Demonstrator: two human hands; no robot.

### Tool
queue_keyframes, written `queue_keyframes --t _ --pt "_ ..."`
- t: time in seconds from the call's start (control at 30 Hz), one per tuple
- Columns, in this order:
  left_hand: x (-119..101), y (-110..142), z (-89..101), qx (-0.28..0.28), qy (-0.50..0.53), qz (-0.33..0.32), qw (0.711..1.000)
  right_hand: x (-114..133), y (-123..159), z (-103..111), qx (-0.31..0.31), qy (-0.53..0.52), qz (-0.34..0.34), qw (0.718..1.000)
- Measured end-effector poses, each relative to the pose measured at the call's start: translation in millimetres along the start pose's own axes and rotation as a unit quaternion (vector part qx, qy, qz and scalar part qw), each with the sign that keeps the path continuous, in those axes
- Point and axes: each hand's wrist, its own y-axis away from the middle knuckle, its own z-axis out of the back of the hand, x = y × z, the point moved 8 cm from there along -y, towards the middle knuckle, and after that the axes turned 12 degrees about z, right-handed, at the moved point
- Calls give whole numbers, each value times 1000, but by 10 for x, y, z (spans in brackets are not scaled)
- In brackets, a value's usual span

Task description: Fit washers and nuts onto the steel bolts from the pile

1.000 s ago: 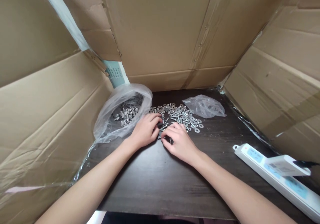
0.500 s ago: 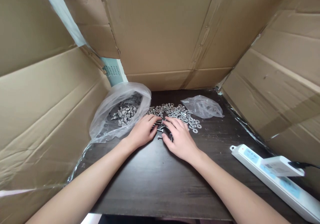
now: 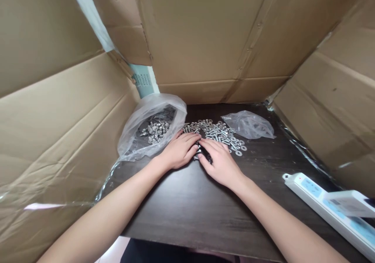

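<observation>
Setting: cardboard walls stand around a dark wooden table on three sides.
Left hand: my left hand lies palm down, fingers stretched flat toward the near edge of the loose hardware; I cannot tell whether anything is pinched under it.
Right hand: my right hand lies just beside it, fingers curled over a few small pieces where the two hands meet; whether I have hold of one is hidden by my own fingers.
Hardware: the pile of bolts and washers spreads on the table just past my fingertips, its near edge touching them.
Left bag: a clear plastic bag with more bolts inside sits open, touching my left hand's outer side.
Right bag: a smaller crumpled bag lies beyond the pile, to the right.
Power strip: a white power strip lies near the right edge, well apart from my hands.
Risk: washers are thin and flat against the wood, so I judge a fingertip could slide one away instead of lifting it; a sweep of either hand could scatter pieces or push them into the open bag.
</observation>
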Motion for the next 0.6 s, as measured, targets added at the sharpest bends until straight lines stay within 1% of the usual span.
queue_keyframes --t 0.1,0.23,0.37,0.43,0.47,0.53,0.57,0.6 --pt "-8 4 -17 17 8 -7 1000 15 1 -18 -3 0 9 1000" --pt "-24 20 13 3 41 -11 999 38 31 -65 -5 -4 17 1000" --pt "-33 30 -33 19 39 2 999 48 75 -154 -23 11 46 999" --pt "-27 27 -15 25 45 8 999 33 54 -187 -42 31 49 997" --pt "-38 31 27 18 54 2 998 33 25 -186 -50 39 47 997" --pt "-99 64 173 -16 80 -33 996 107 -56 -78 -83 40 61 994" --pt "-136 93 255 -38 96 -53 993 169 -92 44 -114 34 72 990" --pt "-158 121 321 -60 106 -60 991 234 -109 215 -158 26 79 984"
